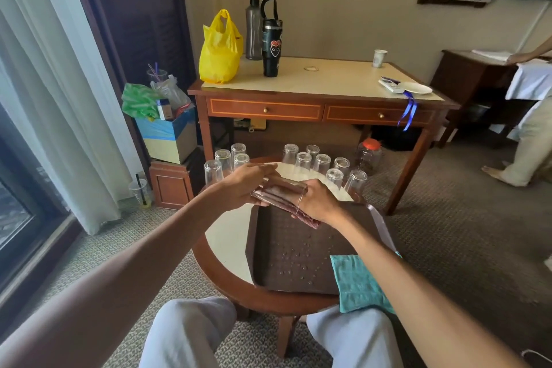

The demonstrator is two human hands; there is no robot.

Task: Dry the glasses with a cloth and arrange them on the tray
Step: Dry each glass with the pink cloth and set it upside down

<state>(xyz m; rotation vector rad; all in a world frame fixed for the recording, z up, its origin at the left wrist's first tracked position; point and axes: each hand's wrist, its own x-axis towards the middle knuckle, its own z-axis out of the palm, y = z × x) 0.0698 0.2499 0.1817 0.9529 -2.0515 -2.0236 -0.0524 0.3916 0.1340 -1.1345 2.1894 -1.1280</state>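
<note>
Task status: early stage. The tray carries no glasses; only scattered water droplets show on its surface. One glass is in process, held on its side above the far edge of the tray. The left hand grips its closed end, fingers wrapped round the wall. The right hand has its fingers pushed into the open mouth and grasps a striped cloth, part of which trails out below the rim. Judged from this, the interior is being wiped and placement has not yet been done. Remaining stock stands mouth-down along the far edge of the round desk in two clusters: a left group of four and a larger right group. Whether any of these are already dry cannot be told. Materials: the glasses are clear, smooth, straight-sided tumblers — slippery when wet, so a firm grip is advised. The tray is dark brown and rectangular with a raised lip and a fine textured, non-slip-looking face. A teal cloth, folded flat and with a towel-like nap, lies over the near right corner of the tray. The round desk has a pale top inside a polished wood rim.
</note>
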